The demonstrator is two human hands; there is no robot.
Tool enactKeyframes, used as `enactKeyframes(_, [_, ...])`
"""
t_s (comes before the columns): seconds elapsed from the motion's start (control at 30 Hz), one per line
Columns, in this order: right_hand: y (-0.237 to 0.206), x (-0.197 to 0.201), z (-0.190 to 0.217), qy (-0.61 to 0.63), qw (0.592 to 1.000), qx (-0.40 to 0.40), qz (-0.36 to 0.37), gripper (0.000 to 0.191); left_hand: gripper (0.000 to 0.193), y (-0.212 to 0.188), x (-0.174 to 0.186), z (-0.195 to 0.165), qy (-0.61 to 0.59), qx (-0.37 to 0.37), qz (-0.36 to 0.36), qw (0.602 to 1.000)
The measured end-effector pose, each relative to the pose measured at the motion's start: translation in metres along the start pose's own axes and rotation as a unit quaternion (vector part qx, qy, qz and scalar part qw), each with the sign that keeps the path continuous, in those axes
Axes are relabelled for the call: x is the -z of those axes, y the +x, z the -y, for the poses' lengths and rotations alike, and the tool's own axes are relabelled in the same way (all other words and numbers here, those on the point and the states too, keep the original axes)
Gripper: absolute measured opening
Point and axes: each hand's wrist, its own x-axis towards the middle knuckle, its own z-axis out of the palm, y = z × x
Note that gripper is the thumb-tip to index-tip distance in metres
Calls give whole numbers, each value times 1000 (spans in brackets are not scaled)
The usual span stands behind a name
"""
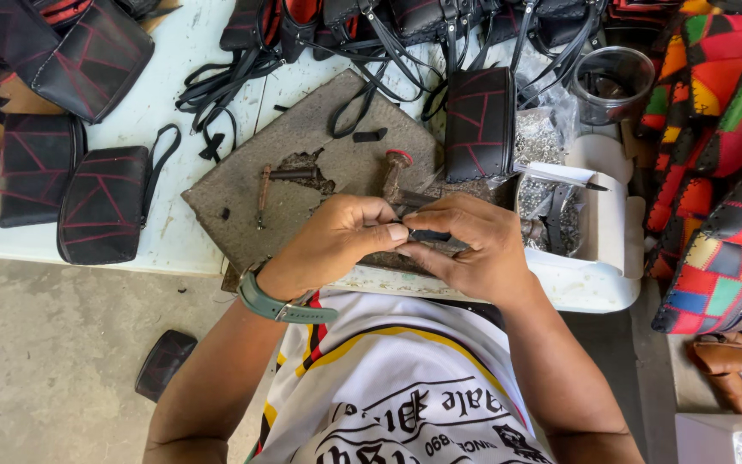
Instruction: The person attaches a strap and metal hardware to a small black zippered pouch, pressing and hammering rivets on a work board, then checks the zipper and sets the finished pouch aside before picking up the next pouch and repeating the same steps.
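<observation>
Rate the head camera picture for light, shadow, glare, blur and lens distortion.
Head view: bright even daylight, soft shadows only; the white table is nearly washed out at top; left hand, right hand and the dark strap piece between them are sharp; wide-lens bending shows at the edges; the clear plastic cup glints faintly.

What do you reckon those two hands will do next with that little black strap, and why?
Probably lower the black strap onto the worn board for punching: both the left hand and the right hand pinch it just above the board, with a hammer lying close behind.
</observation>
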Motion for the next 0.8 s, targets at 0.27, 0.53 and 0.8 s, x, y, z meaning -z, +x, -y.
enactKeyframes(0.27, [-8,3,-3,82,995,-11,54,31,32,-6,16,-15,53,17,100,993])
enactKeyframes(0.53, [-18,-6,12,142,989,-8,-29,26,30,-12,6,-6,-99,-5,152,983])
enactKeyframes(0.8, [-20,2,7,208,978,-2,-1,25,25,-9,8,-1,-75,-61,198,975])
